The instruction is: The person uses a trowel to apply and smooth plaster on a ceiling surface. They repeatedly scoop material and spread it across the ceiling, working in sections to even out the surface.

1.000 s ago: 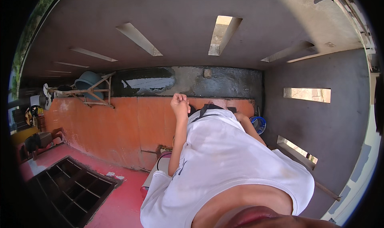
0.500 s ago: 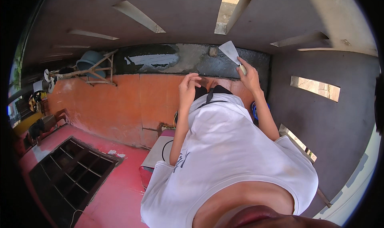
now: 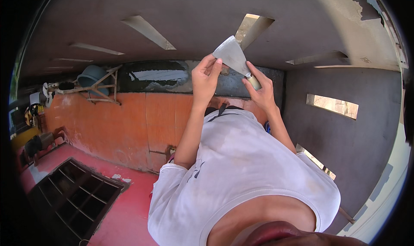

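Observation:
A putty knife (image 3: 233, 55) with a wide, flat metal blade and a pale handle is held up in front of my chest, its blade tilted up and to the left. My right hand (image 3: 263, 93) is closed around the handle, the index finger lying along the narrow part of the blade. At the blade's left corner, my left hand (image 3: 205, 81) pinches the edge, thumb in front and the other fingers partly hidden behind.
A grey wall (image 3: 194, 26) with slanted slots stands ahead, and another grey wall (image 3: 340, 146) is on the right. Wet dark ground (image 3: 202, 80) borders an orange floor (image 3: 108, 125). A blue-green basin (image 3: 89, 77) rests by a wooden frame (image 3: 115, 88) at left, near a pink wall (image 3: 129, 198).
My left hand has risen and taken hold of the blade's corner. My right hand has shifted slightly, bringing the putty knife up and left, closer to view.

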The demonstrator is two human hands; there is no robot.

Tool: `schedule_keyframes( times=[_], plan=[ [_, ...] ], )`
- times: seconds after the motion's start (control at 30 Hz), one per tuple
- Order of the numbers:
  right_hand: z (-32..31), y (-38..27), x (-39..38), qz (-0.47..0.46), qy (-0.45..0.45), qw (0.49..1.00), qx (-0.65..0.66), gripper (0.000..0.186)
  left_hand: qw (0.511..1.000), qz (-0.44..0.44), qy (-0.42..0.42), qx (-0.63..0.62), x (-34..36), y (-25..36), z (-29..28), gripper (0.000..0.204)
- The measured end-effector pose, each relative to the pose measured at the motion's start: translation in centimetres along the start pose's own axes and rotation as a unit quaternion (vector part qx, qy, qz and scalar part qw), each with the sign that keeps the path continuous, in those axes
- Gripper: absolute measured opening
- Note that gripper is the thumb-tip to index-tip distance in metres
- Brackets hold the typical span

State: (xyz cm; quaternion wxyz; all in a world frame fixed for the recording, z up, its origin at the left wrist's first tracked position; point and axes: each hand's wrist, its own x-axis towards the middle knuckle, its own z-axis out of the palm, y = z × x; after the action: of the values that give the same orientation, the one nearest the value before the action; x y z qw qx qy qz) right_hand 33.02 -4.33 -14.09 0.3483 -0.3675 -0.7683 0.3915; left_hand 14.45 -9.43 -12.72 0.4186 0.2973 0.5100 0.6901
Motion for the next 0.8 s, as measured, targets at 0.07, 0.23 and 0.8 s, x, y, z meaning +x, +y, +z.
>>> schedule_keyframes(
  times=[0.07,0.23,0.8],
  plan=[
    [0.3,0.0,1.0,-0.03,-0.008,0.999,-0.015,0.054,1.0,-0.011,0.015,0.015,0.8,1.2,-1.0,0.027],
    [1.3,-1.2,3.6,-0.078,-0.026,0.996,-0.031,0.053,0.998,-0.031,0.034,0.049,2.2,4.6,-3.4,0.026],
    [1.1,-2.7,9.3,0.119,-0.285,0.834,0.457,0.043,0.98,0.128,-0.13,0.08,8.6,8.9,-6.5,0.026]
  ],
)
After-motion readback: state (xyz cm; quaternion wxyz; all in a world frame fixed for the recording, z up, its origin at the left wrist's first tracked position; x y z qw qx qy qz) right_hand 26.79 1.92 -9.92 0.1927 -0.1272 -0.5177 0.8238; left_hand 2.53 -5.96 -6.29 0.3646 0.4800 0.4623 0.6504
